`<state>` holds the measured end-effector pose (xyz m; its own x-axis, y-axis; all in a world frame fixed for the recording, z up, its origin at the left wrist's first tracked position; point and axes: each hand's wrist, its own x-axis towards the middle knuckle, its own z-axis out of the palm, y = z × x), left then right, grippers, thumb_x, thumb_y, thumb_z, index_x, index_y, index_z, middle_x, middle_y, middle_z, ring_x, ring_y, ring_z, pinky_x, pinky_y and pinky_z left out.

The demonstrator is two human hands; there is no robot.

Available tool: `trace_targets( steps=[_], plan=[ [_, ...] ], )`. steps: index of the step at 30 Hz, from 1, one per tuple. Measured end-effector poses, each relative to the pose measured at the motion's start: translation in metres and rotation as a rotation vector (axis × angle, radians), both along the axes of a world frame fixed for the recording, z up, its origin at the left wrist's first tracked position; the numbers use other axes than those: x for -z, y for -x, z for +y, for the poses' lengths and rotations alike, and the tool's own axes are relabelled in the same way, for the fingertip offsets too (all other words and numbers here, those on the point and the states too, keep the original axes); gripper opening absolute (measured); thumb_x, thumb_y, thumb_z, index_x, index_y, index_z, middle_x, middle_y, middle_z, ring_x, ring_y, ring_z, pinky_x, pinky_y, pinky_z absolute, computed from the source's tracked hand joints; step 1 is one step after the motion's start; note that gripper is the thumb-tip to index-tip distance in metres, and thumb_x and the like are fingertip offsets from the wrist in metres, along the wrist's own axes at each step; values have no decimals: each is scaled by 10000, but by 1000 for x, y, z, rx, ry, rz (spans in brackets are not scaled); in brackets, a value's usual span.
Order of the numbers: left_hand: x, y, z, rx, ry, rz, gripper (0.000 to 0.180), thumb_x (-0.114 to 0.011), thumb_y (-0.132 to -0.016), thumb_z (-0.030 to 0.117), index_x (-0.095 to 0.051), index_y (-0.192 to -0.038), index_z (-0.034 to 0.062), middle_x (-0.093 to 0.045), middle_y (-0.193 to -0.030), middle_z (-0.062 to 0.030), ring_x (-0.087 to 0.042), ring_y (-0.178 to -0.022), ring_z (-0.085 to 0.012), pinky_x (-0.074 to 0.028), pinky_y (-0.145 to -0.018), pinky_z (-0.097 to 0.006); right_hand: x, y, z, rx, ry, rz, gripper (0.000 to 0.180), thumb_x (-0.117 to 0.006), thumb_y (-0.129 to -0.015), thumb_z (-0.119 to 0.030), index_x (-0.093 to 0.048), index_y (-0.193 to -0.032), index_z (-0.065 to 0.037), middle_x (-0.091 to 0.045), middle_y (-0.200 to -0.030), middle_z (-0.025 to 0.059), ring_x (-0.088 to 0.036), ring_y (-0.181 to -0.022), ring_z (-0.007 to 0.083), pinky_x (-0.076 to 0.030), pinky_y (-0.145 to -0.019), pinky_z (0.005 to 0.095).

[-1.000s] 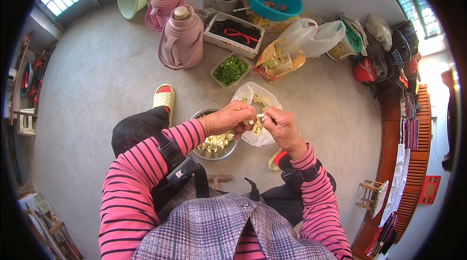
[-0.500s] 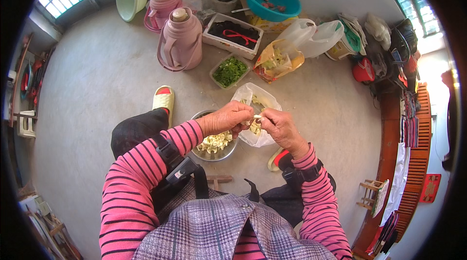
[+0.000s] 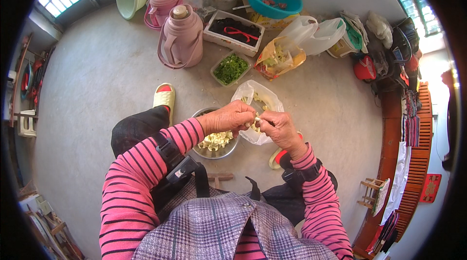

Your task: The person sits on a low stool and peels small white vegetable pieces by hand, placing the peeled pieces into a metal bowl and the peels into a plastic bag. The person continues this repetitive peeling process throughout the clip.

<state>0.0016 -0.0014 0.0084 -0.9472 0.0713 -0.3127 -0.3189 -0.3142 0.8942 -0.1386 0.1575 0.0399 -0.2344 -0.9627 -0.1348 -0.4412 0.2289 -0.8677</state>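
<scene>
White piece [image 3: 257, 118] pinched between our left hand [image 3: 230, 116] and right hand [image 3: 280, 129], right of the bowl [image 3: 217, 156] — we'd best tug gently.

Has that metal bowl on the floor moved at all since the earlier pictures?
No. Judged against the nearer pink flask, the metal bowl keeps the same place, with no visible shift either way.

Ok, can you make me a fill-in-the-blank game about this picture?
The left hand and right hand pinch a small pale piece; both pink sleeves have dark ____.
The leaves in the plastic tub are ____.
There are ____ pink flasks.
The metal bowl sits to the ____ of the plastic bag below the hands.

Missing words: stripes; green; two; left.
</scene>
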Motion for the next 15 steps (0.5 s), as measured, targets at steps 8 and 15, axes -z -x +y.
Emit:
trace_targets(
  steps=[8, 15],
  plan=[
    [1, 1, 0, 12, -46, 1, 244, -496, -903, 219, -590, -784, 29, -539, -673, -23, -548, -565, -99, -500, -495, -250, 12, -4, 4, 110, 44, -135, 190, -570, -848, -139, -619, -753, 19, -542, -620, 65, -503, -575, 102, -421, -545, 283],
    [8, 1, 0, -69, -145, 12, 269, -495, -906, 285, -577, -796, 53, -521, -676, -12, -507, -547, -93, -496, -516, -267, 8, 1, 5, 151, -44, -288, 193, -566, -906, -158, -664, -835, -7, -583, -655, -4, -505, -590, 59, -415, -539, 228]
  ],
)
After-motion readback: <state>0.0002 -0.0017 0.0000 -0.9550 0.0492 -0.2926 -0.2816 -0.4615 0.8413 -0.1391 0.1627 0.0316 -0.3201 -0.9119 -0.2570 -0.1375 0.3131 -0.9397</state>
